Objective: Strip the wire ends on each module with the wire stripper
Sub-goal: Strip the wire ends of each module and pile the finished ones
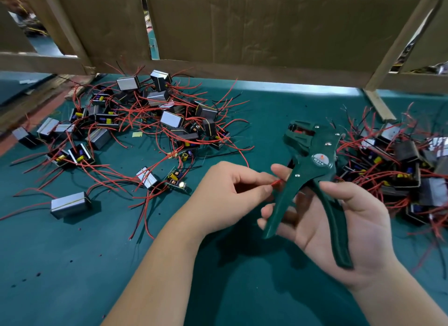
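My right hand (349, 228) grips the two handles of a dark green wire stripper (312, 165), whose jaws point up and away from me. My left hand (232, 192) pinches a short piece of red wire (276, 183) between thumb and forefinger, right beside the stripper's left handle. A big heap of small black modules with silver faces and red and black wires (155, 122) lies on the green mat to the left. A second heap of modules (397, 165) sits to the right, behind the stripper.
The green mat (72, 265) covers the table; small dark specks dot it near my left forearm. Cardboard panels (266, 27) and wooden struts (378, 105) wall off the back. One module (70, 204) lies alone at the left.
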`<state>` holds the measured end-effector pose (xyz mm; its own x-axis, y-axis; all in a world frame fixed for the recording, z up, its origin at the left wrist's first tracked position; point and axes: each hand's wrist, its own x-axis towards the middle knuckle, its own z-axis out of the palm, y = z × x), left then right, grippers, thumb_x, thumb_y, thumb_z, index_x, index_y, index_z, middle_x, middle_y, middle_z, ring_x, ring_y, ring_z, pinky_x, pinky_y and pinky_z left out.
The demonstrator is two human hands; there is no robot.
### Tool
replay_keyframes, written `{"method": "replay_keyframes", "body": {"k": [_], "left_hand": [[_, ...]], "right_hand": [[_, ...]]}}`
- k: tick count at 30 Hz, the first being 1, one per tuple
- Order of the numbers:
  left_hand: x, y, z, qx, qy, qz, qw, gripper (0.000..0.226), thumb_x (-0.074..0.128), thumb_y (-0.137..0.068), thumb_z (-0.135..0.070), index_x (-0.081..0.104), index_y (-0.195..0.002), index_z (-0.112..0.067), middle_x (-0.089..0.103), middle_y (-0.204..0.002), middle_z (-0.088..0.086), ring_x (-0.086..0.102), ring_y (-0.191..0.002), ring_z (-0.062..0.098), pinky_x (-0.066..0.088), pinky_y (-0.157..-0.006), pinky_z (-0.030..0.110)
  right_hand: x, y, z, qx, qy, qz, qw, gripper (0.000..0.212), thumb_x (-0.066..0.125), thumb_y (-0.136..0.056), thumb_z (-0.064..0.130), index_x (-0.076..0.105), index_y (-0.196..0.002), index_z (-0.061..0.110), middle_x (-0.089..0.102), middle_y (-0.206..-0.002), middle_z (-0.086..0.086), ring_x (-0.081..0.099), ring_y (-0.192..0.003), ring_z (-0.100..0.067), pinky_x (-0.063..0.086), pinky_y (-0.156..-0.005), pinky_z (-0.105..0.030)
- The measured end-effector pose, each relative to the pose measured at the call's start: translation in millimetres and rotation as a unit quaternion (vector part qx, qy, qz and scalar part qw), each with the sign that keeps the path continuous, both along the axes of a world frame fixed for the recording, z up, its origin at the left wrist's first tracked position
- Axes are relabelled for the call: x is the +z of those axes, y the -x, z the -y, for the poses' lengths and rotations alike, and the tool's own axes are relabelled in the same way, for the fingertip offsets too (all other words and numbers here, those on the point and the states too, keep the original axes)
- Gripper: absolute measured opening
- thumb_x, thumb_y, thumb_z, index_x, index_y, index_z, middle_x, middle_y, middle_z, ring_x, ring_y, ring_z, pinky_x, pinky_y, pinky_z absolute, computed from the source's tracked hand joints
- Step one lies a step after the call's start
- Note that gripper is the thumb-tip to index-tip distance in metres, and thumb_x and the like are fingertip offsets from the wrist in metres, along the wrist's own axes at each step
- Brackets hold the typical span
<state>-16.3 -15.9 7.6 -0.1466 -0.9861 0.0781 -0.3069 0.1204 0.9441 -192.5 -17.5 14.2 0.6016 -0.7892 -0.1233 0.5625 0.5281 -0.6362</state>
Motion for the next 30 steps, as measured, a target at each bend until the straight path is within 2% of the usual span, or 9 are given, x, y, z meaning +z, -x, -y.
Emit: {"method": "replay_keyframes", "body": {"k": [4,7,10,13,16,21,23,26,30], "left_hand": [[1,-2,2,0.043,0.071,0.085,0.993,0.014,0.063,-0.078,-0.031,0.076,-0.078,-0.026,0.069,-0.074,-0.013,0.062,-0.076,0.005,0.048,-0.075,0.026],[-2,-10,7,0.204,0.146,0.234,0.939,0.017,0.06,-0.082,-0.033,0.075,-0.085,-0.027,0.066,-0.094,-0.012,0.057,-0.097,0.012,0.041,-0.09,0.032],[-5,-27,8,0.424,0.063,0.326,0.843,0.032,0.058,-0.079,-0.026,0.066,-0.11,-0.031,0.054,-0.12,-0.002,0.042,-0.113,0.027,0.028,-0.091,0.035],[-8,-45,9,0.452,-0.076,0.337,0.823,0.046,0.058,-0.081,-0.029,0.05,-0.126,-0.027,0.043,-0.134,0.009,0.034,-0.122,0.033,0.022,-0.101,0.041],[-11,-52,9,0.417,-0.182,0.367,0.811,0.054,0.055,-0.084,-0.035,0.04,-0.134,-0.024,0.035,-0.14,0.011,0.028,-0.126,0.034,0.021,-0.103,0.043],[-11,-51,12,0.42,-0.12,0.292,0.851,0.054,0.054,-0.085,-0.025,0.037,-0.136,-0.023,0.036,-0.14,0.01,0.03,-0.124,0.033,0.029,-0.099,0.043],[-11,-53,14,0.42,-0.029,0.234,0.876,0.053,0.057,-0.082,-0.011,0.044,-0.132,-0.021,0.04,-0.133,0.01,0.037,-0.119,0.028,0.028,-0.097,0.029],[-6,-50,13,0.427,0.094,0.166,0.884,0.056,0.062,-0.074,0.001,0.053,-0.124,-0.022,0.041,-0.117,0.0,0.047,-0.089,0.006,0.027,-0.08,-0.001],[1,-45,11,0.44,0.273,0.063,0.853,0.066,0.063,-0.069,0.01,0.05,-0.126,-0.02,0.033,-0.128,0.009,0.052,-0.104,0.015,0.049,-0.088,0.016]], "right_hand": [[-3,-1,-3,-0.089,0.104,-0.056,0.989,0.071,0.078,-0.053,0.017,0.06,-0.119,-0.001,0.066,-0.107,-0.021,0.065,-0.077,-0.041,0.054,-0.071,-0.055],[-1,2,-2,-0.203,0.168,-0.087,0.961,0.059,0.056,-0.067,0.006,0.053,-0.126,0.005,0.071,-0.091,-0.012,0.066,-0.076,-0.038,0.056,-0.071,-0.051],[1,9,7,-0.279,0.147,-0.143,0.938,0.04,0.045,-0.08,0.004,0.055,-0.118,0.012,0.065,-0.087,-0.009,0.067,-0.081,-0.043,0.057,-0.076,-0.054],[-1,13,11,-0.285,0.074,-0.182,0.938,0.017,0.041,-0.092,0.005,0.048,-0.105,0.011,0.057,-0.087,-0.008,0.065,-0.088,-0.053,0.057,-0.074,-0.055],[1,14,10,-0.265,0.039,-0.184,0.946,0.017,0.04,-0.093,0.008,0.05,-0.108,0.011,0.052,-0.098,-0.014,0.068,-0.082,-0.048,0.059,-0.064,-0.046],[5,12,8,-0.213,0.002,-0.188,0.959,0.02,0.039,-0.094,0.015,0.056,-0.103,0.011,0.067,-0.096,-0.024,0.07,-0.077,-0.042,0.057,-0.061,-0.042],[4,12,7,-0.201,-0.002,-0.186,0.962,0.023,0.038,-0.094,0.017,0.056,-0.107,0.012,0.068,-0.093,-0.025,0.069,-0.076,-0.041,0.054,-0.066,-0.046],[4,10,6,-0.195,0.003,-0.184,0.963,0.029,0.037,-0.094,0.017,0.054,-0.117,0.011,0.068,-0.096,-0.026,0.069,-0.078,-0.042,0.054,-0.07,-0.048],[4,9,5,-0.182,0.03,-0.175,0.967,0.036,0.039,-0.09,0.016,0.055,-0.122,0.01,0.068,-0.097,-0.026,0.068,-0.08,-0.043,0.057,-0.068,-0.046]]}}
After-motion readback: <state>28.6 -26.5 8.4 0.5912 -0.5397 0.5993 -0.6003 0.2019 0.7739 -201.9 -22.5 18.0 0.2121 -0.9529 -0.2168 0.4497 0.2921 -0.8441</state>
